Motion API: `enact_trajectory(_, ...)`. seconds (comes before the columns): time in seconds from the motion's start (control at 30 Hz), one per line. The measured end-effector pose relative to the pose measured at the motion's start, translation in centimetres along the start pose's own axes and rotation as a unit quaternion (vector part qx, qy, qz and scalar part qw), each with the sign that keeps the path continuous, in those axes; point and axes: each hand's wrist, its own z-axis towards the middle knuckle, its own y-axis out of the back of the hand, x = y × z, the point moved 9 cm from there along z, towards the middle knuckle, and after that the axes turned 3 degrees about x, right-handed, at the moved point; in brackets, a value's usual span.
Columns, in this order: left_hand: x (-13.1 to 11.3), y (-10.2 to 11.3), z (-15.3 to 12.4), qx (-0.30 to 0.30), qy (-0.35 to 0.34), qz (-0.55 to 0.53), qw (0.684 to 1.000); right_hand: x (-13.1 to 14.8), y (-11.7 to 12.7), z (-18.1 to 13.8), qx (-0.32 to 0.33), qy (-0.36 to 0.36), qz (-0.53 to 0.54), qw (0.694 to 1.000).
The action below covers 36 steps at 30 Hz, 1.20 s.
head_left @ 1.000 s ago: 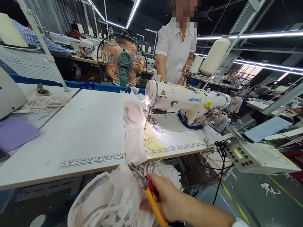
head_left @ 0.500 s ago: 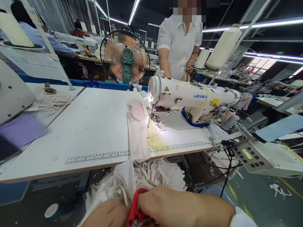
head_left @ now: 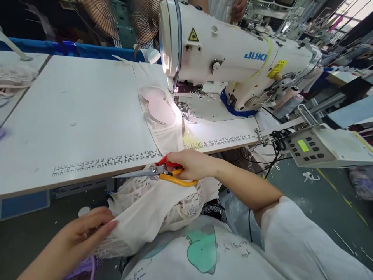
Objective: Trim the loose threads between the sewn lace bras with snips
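Because our right hand [head_left: 194, 165] blocks the view, we cannot tell whether the white cloth strip with moulded cups [head_left: 167, 134] on the smooth white tabletop [head_left: 87, 116] joins the white lace-trimmed fabric [head_left: 145, 210] over our lap. The right fingers, partly hidden, are clamped on steel scissors with red and orange handles [head_left: 157, 170], by the tabletop's near edge; their long axis runs roughly along it, tips pointing left. Our left hand [head_left: 86, 235] pinches the fabric between thumb and fingers, its forearm cut off.
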Motion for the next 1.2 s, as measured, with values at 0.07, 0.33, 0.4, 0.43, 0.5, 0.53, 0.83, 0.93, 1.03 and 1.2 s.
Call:
enact_trajectory(0.07, 0.1, 0.3, 0.5, -0.012, 0.009, 0.058, 0.998, 0.4, -0.5, 0.3, 0.015, 0.003, 0.016, 1.000)
enact_trajectory(0.33, -8.2, -2.3, 0.9, -0.030, -0.168, 0.083, 0.982, 5.7, -2.1, -1.4, 0.111, 0.113, 0.106, 0.982)
enact_trajectory(0.4, -8.2, -2.8, 1.6, -0.034, -0.113, 0.030, 0.993, 5.1, -1.9, -1.2, 0.105, 0.099, 0.089, 0.986)
enact_trajectory(0.43, -7.7, -3.0, 2.0, -0.039, -0.079, -0.003, 0.996, 4.5, -1.7, -1.0, 0.097, 0.089, 0.081, 0.988)
enact_trajectory(0.5, -6.5, -3.2, 2.5, -0.054, -0.019, -0.088, 0.994, 3.3, -1.1, -0.6, 0.076, 0.076, 0.078, 0.991)
enact_trajectory(0.53, -6.1, -3.4, 2.7, -0.056, -0.003, -0.134, 0.989, 2.9, -0.9, -0.4, 0.067, 0.076, 0.082, 0.991)
enact_trajectory(0.83, -5.6, -3.8, 3.6, -0.056, 0.038, -0.250, 0.966, 2.7, -0.3, 0.3, 0.059, 0.096, 0.077, 0.991)
enact_trajectory(0.93, -5.1, -4.1, 3.9, -0.014, 0.044, -0.249, 0.967, 2.9, -0.2, 0.5, 0.053, 0.100, 0.066, 0.991)
enact_trajectory(1.03, -3.8, -3.9, 3.9, -0.014, 0.061, -0.279, 0.958, 3.2, -0.2, 0.6, 0.057, 0.101, 0.060, 0.991)
enact_trajectory(1.2, -2.6, -4.4, 3.6, -0.012, 0.102, -0.344, 0.933, 3.7, -0.3, 0.8, 0.056, 0.111, 0.058, 0.991)
